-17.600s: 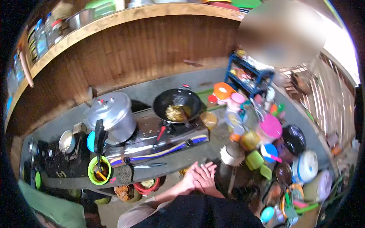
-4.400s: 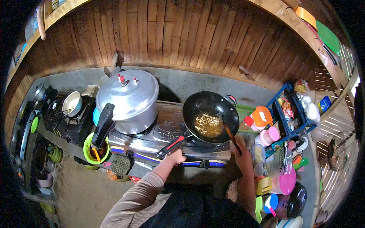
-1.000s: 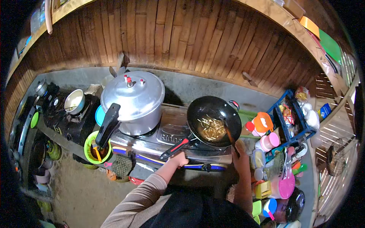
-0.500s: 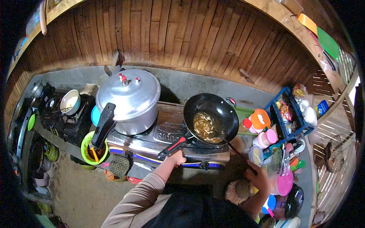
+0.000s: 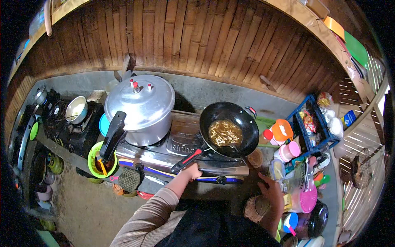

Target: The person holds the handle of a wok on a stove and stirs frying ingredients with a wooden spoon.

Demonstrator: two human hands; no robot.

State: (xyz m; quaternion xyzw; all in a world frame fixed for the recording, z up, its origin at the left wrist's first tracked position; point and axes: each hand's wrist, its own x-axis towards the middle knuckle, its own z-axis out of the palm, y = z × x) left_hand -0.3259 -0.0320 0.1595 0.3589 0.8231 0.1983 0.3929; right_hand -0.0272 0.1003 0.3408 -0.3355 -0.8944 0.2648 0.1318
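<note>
A black wok [image 5: 247,119] sits on the right burner of the gas stove [image 5: 181,136], with pale strips in brown liquid [image 5: 225,133] inside. My right hand [image 5: 270,191] is closed on the end of a dark, long-handled spatula [image 5: 243,158], whose head dips into the liquid. My left hand [image 5: 191,171] is closed at the stove's front edge, just below the wok's black and red handle [image 5: 187,161]. What its fingers grip is hidden. A large silver pressure cooker [image 5: 142,107] with a black handle stands on the left burner.
A green bowl [image 5: 90,159] with an orange spoon stands left of the stove. Farther left, a white bowl [image 5: 76,108] rests on a second stove. On the right are an orange container [image 5: 282,130], pink-lidded tubs [image 5: 289,151] and a blue rack [image 5: 304,123].
My right hand has shifted slightly left and up with the spatula. The pale strips have spread and moved rightward in the liquid. My left hand stays in place.
</note>
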